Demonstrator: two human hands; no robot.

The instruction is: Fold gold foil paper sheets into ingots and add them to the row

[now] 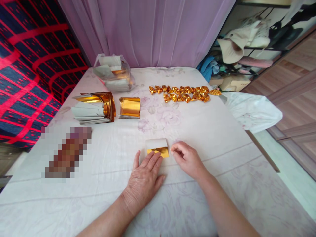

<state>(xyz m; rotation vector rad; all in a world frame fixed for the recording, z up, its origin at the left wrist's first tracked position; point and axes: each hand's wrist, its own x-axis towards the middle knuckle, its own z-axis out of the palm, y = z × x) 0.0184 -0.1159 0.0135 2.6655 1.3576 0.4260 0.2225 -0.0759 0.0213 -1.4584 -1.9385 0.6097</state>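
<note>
A small sheet of foil paper [157,143], pale grey on its far part and shiny gold on its near part, lies in front of me on the table. My left hand [145,176] rests flat with its fingers outstretched, the fingertips pressing on the gold part's near edge. Just right of the sheet, my right hand [189,159] is curled with thumb and forefinger brought together. What that pinch holds, if anything, is too small to make out.
Gold folded foil pieces [186,93] form two rows at the back right. Leftward stand a short foil stack [130,108], a larger fanned stack [95,108] and a clear bag [115,74] of sheets. A pixelated patch [69,153] hides something at left.
</note>
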